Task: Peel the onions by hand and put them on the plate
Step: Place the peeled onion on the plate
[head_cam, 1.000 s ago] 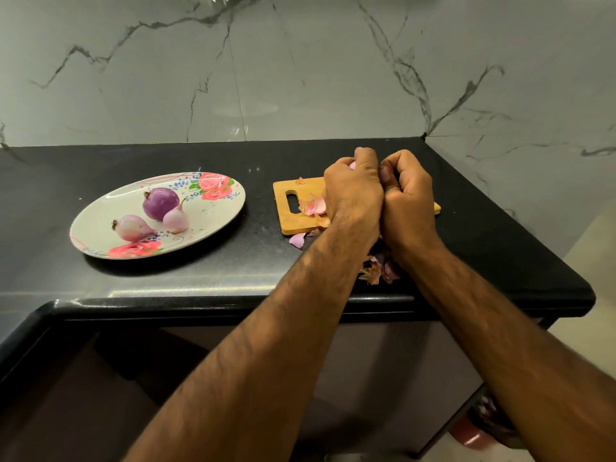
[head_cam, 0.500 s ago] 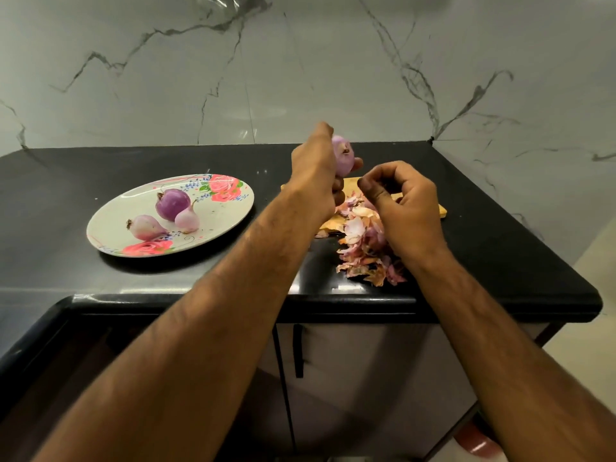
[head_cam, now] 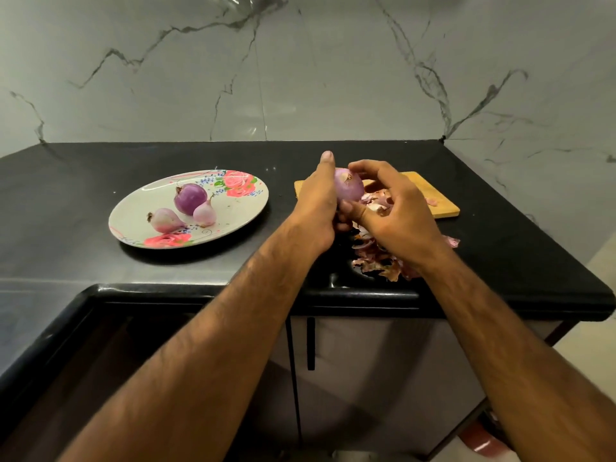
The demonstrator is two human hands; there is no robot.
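A: Where's the onion (head_cam: 350, 188)?
B: Above the cutting board (head_cam: 440, 205), left hand (head_cam: 318, 201) fingers clamped on it. Right hand (head_cam: 396, 208) fingers pinch its top.
A: Plate (head_cam: 243, 211)?
B: On the tabletop (head_cam: 83, 181), three peeled onions (head_cam: 190, 198). Skins (head_cam: 376, 258) beside the board.

We see a dim, even indoor light with a greenish-grey cast over the marble wall (head_cam: 300, 68). A soft sheen lies on the wall above the counter's far edge, and pale glare streaks the black counter (head_cam: 66, 181) along its near-left edge. The plate (head_cam: 133, 225) throws a soft shadow toward the counter's near edge. The wide lens bows the counter edges and stretches the forearms at the lower corners. The picture is slightly soft throughout; the cabinet below is murky.
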